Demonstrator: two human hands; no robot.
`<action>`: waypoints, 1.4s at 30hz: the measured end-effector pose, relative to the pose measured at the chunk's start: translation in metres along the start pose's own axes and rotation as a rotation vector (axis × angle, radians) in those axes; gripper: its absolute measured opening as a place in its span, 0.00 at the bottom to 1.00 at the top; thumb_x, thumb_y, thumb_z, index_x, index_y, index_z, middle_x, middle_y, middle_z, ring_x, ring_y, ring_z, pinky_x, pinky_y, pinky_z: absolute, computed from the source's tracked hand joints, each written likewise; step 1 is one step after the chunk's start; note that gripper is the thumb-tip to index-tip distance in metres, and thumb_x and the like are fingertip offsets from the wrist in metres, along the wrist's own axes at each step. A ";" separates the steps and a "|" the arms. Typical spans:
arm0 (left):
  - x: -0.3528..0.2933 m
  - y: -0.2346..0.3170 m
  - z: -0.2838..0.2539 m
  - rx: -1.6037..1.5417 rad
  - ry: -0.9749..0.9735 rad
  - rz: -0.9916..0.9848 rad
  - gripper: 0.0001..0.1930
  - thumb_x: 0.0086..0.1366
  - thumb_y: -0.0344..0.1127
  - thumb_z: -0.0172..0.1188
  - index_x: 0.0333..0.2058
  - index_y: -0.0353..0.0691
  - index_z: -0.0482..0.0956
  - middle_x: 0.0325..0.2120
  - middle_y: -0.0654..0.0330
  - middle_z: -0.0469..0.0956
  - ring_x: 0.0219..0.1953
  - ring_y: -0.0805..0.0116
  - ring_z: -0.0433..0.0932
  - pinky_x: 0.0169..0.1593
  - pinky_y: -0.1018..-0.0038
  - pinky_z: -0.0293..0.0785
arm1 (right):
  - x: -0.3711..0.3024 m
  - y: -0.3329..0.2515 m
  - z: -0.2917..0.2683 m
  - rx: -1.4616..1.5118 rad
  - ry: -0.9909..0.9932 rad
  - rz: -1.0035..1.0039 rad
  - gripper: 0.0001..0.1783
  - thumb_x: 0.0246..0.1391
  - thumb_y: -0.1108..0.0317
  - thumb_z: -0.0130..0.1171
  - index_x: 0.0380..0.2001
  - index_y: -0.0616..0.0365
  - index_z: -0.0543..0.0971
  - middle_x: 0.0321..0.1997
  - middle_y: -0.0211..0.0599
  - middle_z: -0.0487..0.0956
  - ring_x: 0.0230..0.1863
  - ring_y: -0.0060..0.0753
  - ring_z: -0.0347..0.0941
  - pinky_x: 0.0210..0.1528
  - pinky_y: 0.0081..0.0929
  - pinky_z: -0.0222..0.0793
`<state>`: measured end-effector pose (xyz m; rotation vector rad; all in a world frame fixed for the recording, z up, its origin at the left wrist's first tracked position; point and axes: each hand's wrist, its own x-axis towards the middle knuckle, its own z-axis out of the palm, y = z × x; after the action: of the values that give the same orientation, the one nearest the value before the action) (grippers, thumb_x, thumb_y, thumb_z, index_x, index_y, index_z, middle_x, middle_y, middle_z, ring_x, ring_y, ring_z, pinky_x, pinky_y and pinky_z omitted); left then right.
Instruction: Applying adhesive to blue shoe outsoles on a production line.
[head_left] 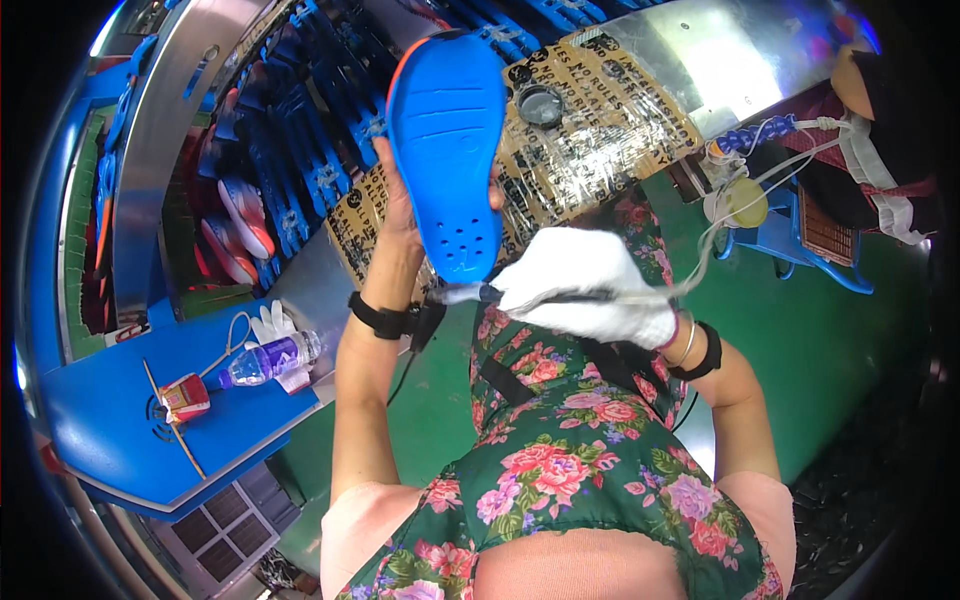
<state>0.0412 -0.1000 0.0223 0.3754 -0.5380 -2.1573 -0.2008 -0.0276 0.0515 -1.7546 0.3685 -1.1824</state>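
Observation:
My bare left hand (396, 195) grips a blue shoe sole (448, 140) from beneath, with the fingertips showing at its right side. An orange edge runs along the sole's upper left, and small holes dot the heel end nearest me. My right hand (585, 285), in a white glove, is closed round a slim dark-handled brush (468, 293) fed by a pale tube (690, 280). The brush tip is just below the heel end of the sole; whether they touch I cannot tell. Some motion blur lies over the glove and tube.
Tape-covered cardboard (590, 110) lies on the bench ahead, with a small round dish (541, 105) on it. Several blue racks and red-white shoes (245, 218) stand at left. A bottle (270, 360) lies on a blue table (110, 400). A blue stool (800, 235) stands right.

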 end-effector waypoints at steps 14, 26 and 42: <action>0.007 0.008 0.002 0.480 0.267 -0.288 0.56 0.56 0.83 0.45 0.68 0.38 0.60 0.48 0.39 0.78 0.35 0.41 0.84 0.38 0.46 0.85 | 0.006 0.007 -0.002 -0.223 -0.073 -0.069 0.12 0.46 0.74 0.69 0.38 0.51 0.86 0.40 0.37 0.85 0.40 0.41 0.81 0.42 0.35 0.78; 0.007 -0.019 -0.047 -0.350 0.254 0.451 0.31 0.77 0.53 0.36 0.67 0.36 0.63 0.66 0.44 0.64 0.70 0.49 0.61 0.73 0.47 0.54 | -0.015 0.046 -0.016 0.890 0.776 0.686 0.12 0.55 0.80 0.63 0.44 0.68 0.83 0.42 0.42 0.85 0.37 0.24 0.79 0.38 0.16 0.73; -0.063 -0.106 0.007 -0.503 0.225 0.202 0.47 0.57 0.57 0.55 0.71 0.36 0.55 0.67 0.39 0.62 0.67 0.41 0.64 0.67 0.39 0.62 | 0.006 0.028 -0.010 0.617 0.617 0.619 0.11 0.52 0.78 0.67 0.41 0.65 0.86 0.37 0.36 0.86 0.32 0.21 0.78 0.36 0.20 0.74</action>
<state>0.0038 0.0098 -0.0196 0.2645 0.0954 -1.9376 -0.2000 -0.0510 0.0322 -0.6429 0.7508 -1.1742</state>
